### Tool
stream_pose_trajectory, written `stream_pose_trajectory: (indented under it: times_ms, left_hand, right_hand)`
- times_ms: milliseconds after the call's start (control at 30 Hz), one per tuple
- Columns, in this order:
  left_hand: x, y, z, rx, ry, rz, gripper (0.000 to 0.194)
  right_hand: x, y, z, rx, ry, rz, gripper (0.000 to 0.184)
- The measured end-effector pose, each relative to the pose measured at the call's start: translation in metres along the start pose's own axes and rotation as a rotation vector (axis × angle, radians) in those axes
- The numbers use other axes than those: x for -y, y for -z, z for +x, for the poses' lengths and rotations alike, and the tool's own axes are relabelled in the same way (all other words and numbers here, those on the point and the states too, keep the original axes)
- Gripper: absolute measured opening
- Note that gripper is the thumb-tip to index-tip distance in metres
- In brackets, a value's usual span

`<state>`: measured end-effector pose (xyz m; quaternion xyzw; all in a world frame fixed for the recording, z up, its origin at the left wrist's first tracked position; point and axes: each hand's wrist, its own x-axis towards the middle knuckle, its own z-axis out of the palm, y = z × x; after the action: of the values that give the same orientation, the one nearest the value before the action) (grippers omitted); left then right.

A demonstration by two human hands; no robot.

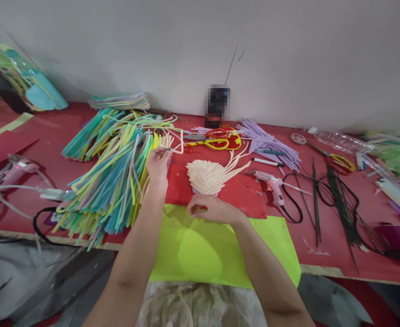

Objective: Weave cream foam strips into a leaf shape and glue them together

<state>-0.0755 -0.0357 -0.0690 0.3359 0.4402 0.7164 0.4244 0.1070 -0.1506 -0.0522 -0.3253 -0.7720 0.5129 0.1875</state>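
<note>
My left hand is closed in a pinch on a thin cream strip, which rises from the fingertips and bends sharply. It is at the right edge of a large pile of pastel strips. In front of me lies a leaf-shaped piece woven from cream strips, its loose ends fanning to the right, with a little purple under its lower edge. Just below that piece, my right hand curls loosely, thumb and fingers apart, with nothing visible in it. Whether it touches the woven piece I cannot tell.
Yellow-handled scissors lie behind the woven piece. Purple strips and a pink glue gun with a black cord are to the right. Another glue gun is at the left. A yellow-green sheet covers the front edge.
</note>
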Motion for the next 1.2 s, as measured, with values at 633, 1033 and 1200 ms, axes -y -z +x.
stream_pose_trajectory:
  times_ms: [633,1033,1200]
  left_hand:
    - [-0.001,-0.003,-0.001,0.003,0.052,0.009,0.029]
    - [0.006,-0.012,-0.022,0.146,0.331,0.070,0.022]
    - [0.004,-0.016,-0.027,0.184,0.368,0.064,0.021]
  right_hand:
    - [0.009,0.004,-0.003,-0.064,0.030,-0.092,0.020]
    - [-0.039,0.067,-0.042,-1.149,-0.378,0.527,0.027]
    - [-0.049,0.071,-0.045,-1.193,-0.440,0.610,0.025]
